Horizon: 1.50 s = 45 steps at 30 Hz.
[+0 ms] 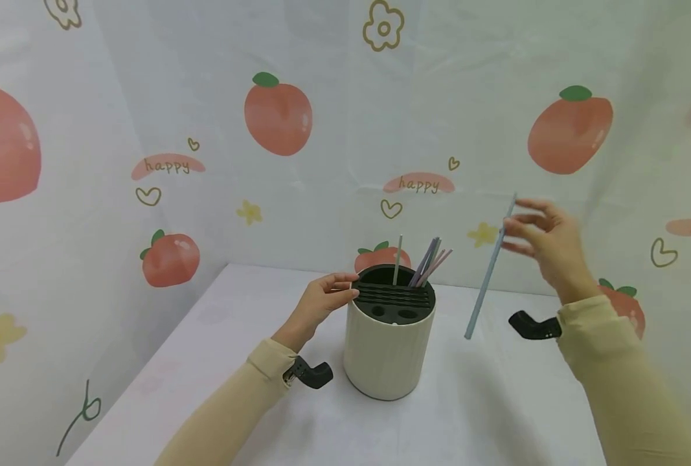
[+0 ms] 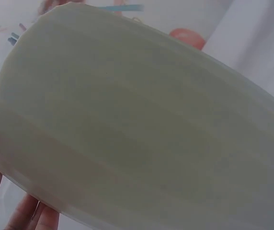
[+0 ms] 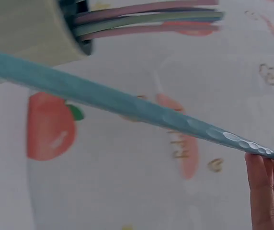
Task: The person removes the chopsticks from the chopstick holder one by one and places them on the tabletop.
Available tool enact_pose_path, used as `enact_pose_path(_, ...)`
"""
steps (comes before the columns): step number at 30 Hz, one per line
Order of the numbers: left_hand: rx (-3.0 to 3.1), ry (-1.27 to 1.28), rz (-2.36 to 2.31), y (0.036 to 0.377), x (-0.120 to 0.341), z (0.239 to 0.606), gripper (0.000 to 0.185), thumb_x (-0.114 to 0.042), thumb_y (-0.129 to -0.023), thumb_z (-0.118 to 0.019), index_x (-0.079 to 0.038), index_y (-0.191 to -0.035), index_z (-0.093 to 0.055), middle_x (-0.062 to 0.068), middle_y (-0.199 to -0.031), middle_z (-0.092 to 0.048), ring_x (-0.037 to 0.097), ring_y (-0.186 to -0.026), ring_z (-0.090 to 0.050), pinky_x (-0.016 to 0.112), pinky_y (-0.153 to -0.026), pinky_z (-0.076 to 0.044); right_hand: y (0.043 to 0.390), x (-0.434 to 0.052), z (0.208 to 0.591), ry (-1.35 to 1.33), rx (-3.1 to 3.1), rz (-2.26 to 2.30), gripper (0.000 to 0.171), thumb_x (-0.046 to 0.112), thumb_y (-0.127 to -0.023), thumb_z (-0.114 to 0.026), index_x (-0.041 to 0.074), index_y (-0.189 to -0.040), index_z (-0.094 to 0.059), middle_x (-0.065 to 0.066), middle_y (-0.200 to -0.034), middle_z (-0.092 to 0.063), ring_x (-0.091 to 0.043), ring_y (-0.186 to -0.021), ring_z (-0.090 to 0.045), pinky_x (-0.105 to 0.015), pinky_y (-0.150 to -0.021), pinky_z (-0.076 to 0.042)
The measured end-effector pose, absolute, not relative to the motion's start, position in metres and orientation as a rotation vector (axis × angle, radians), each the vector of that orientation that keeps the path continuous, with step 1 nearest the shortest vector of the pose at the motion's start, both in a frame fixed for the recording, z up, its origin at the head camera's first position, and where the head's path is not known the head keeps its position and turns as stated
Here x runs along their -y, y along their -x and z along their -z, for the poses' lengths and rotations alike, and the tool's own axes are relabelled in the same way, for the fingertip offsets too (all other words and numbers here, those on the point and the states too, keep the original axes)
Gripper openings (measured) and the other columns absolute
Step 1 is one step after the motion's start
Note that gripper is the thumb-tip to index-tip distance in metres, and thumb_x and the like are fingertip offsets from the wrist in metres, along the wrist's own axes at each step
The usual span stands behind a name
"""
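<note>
My right hand point(image 1: 550, 243) pinches a light-blue chopstick point(image 1: 487, 278) near its upper end, in the air right of the holder. In the right wrist view the chopstick point(image 3: 113, 99) runs slantwise across, with a dimpled end at the fingertips. A cream utensil holder point(image 1: 386, 359) with a black slotted top stands upright on the table. Fairly straight fingers of my left hand point(image 1: 315, 307) touch its upper left side. The holder's wall point(image 2: 137, 120) fills most of the left wrist view and hides part of that hand. Several pastel chopsticks point(image 1: 429, 264) lean out of its back opening.
A white table point(image 1: 205, 362) carries the holder. Behind it hangs a pale cloth point(image 1: 333, 194) printed with peaches, hearts and flowers. Black wrist cameras point(image 1: 313, 374) stick out from both wrists.
</note>
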State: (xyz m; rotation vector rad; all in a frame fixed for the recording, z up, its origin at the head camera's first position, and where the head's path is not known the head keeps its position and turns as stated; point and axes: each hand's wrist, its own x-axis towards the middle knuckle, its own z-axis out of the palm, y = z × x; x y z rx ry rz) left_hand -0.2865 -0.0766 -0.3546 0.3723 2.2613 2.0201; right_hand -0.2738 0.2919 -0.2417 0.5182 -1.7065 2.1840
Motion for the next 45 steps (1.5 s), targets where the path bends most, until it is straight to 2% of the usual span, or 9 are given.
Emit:
enact_pose_path(4, -2.266, -0.368, -2.009, 0.287, 0.076, 0.356, 0.038, -0.019, -0.088, -0.07, -0.012, -0.125, -0.065, 0.013, -0.121, -0.058, 0.027, -0.115, -0.056, 0.045, -0.104, -0.044, 0.285, -0.296, 0.308, -0.375, 2.026, -2.185, 0.028, -0.002, -0.092, -0.06, 0.015, -0.114, -0.059, 0.005, -0.086, -0.068, -0.01, -0.078, -0.069, -0.029, -0.068, -0.06)
enact_pose_path(8, -2.266, -0.37, -2.007, 0.287, 0.077, 0.357, 0.037, -0.019, -0.088, -0.07, -0.012, -0.124, -0.065, 0.013, -0.121, -0.058, 0.027, -0.115, -0.056, 0.045, -0.104, -0.044, 0.291, -0.288, 0.367, -0.21, 2.346, -2.11, 0.035, 0.003, -0.096, -0.057, 0.001, -0.129, -0.049, 0.01, -0.087, -0.068, -0.007, -0.082, -0.068, -0.028, -0.073, -0.059)
enact_pose_path(11, -2.27, -0.372, -2.006, 0.286, 0.077, 0.356, 0.038, -0.02, -0.088, -0.07, -0.012, -0.125, -0.065, 0.013, -0.122, -0.058, 0.027, -0.115, -0.056, 0.046, -0.104, -0.044, 0.294, -0.277, 0.4, -0.088, 2.483, -2.081, 0.051, 0.004, -0.095, -0.059, -0.013, -0.138, -0.036, 0.002, -0.092, -0.07, -0.009, -0.081, -0.068, -0.03, -0.074, -0.059)
enact_pose_path(15, -2.274, -0.374, -2.005, 0.286, 0.078, 0.354, 0.038, -0.02, -0.088, -0.07, -0.013, -0.125, -0.065, 0.013, -0.123, -0.058, 0.027, -0.116, -0.055, 0.047, -0.105, -0.043, 0.297, -0.264, 0.431, 0.06, 2.572, -2.054, 0.054, 0.003, -0.093, -0.061, -0.014, -0.138, -0.038, -0.013, -0.099, -0.071, -0.012, -0.078, -0.067, -0.033, -0.071, -0.06)
enact_pose_path(17, -2.274, -0.378, -2.005, 0.285, 0.077, 0.353, 0.038, -0.02, -0.088, -0.07, -0.013, -0.125, -0.065, 0.013, -0.124, -0.058, 0.027, -0.117, -0.055, 0.047, -0.105, -0.043, 0.298, -0.261, 0.442, 0.124, 2.597, -2.041, 0.051, 0.002, -0.091, -0.063, -0.014, -0.135, -0.041, -0.012, -0.096, -0.07, -0.012, -0.076, -0.067, -0.032, -0.069, -0.06)
enact_pose_path(22, -2.284, -0.379, -2.001, 0.285, 0.076, 0.354, 0.038, -0.021, -0.088, -0.069, -0.012, -0.125, -0.065, 0.014, -0.124, -0.058, 0.028, -0.117, -0.055, 0.048, -0.104, -0.043, 0.303, -0.255, 0.459, 0.229, 2.638, -1.998, 0.049, 0.001, -0.088, -0.066, -0.014, -0.13, -0.047, -0.005, -0.082, -0.066, -0.011, -0.068, -0.064, -0.027, -0.06, -0.058)
enact_pose_path(30, -2.3, -0.369, -1.995, 0.286, 0.078, 0.354, 0.038, -0.021, -0.089, -0.069, -0.013, -0.125, -0.065, 0.013, -0.123, -0.059, 0.027, -0.116, -0.056, 0.048, -0.104, -0.044, 0.308, -0.247, 0.468, 0.313, 2.693, -1.89, 0.042, -0.001, -0.086, -0.068, -0.014, -0.122, -0.051, -0.01, -0.082, -0.062, -0.011, -0.062, -0.062, -0.027, -0.057, -0.058)
enact_pose_path(38, -2.287, -0.366, -1.999, 0.287, 0.078, 0.354, 0.038, -0.02, -0.089, -0.069, -0.013, -0.126, -0.064, 0.013, -0.124, -0.058, 0.027, -0.117, -0.055, 0.047, -0.105, -0.043, 0.311, -0.241, 0.468, 0.324, 2.707, -1.841, 0.04, -0.003, -0.081, -0.072, -0.012, -0.115, -0.054, -0.006, -0.073, -0.061, -0.009, -0.056, -0.06, -0.025, -0.053, -0.056)
enact_pose_path(45, -2.286, -0.36, -2.003, 0.287, 0.077, 0.354, 0.037, -0.02, -0.088, -0.069, -0.013, -0.124, -0.065, 0.013, -0.122, -0.058, 0.027, -0.115, -0.056, 0.048, -0.104, -0.043, 0.31, -0.238, 0.465, 0.388, 2.759, -1.765, 0.041, -0.004, -0.079, -0.075, -0.01, -0.114, -0.054, -0.006, -0.071, -0.058, -0.009, -0.05, -0.059, -0.024, -0.052, -0.056)
